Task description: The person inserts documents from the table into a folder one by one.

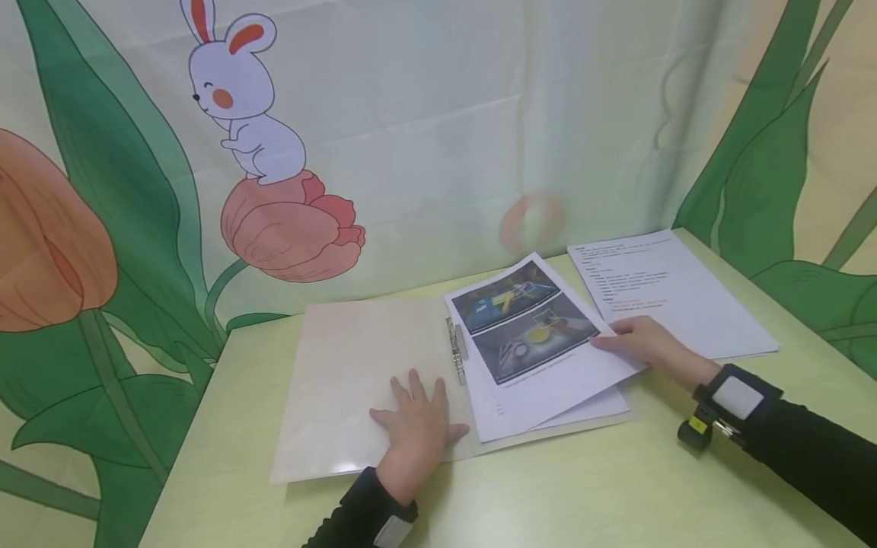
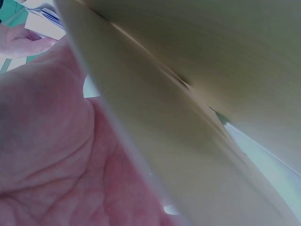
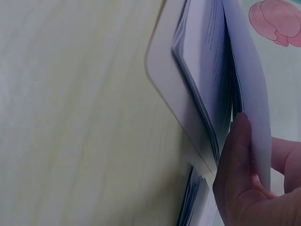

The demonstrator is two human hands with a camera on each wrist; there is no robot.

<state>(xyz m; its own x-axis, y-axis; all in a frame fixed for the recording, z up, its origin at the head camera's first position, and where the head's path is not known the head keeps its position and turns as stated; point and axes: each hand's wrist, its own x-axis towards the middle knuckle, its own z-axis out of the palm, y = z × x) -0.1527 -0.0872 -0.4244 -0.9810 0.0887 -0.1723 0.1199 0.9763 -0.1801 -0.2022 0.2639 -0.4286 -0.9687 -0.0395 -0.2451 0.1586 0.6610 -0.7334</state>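
Observation:
A pale binder folder (image 1: 342, 380) lies opened flat on the table, with a metal clip (image 1: 456, 350) along its spine. My left hand (image 1: 414, 426) rests on the folder's left cover, fingers spread. On the right side lie papers; the top printed sheet (image 1: 527, 327) carries two photos. My right hand (image 1: 644, 346) pinches the right edge of that sheet and lifts it off the papers (image 1: 596, 407) beneath. In the right wrist view the raised paper (image 3: 256, 103) stands between thumb and fingers (image 3: 237, 155); how many sheets are held cannot be told.
A separate stack of printed paper (image 1: 671, 297) lies at the right back of the table, just beyond my right hand. The light yellow-green table (image 1: 548, 495) meets a hanging cloth (image 1: 438, 152) printed with a rabbit and tulips.

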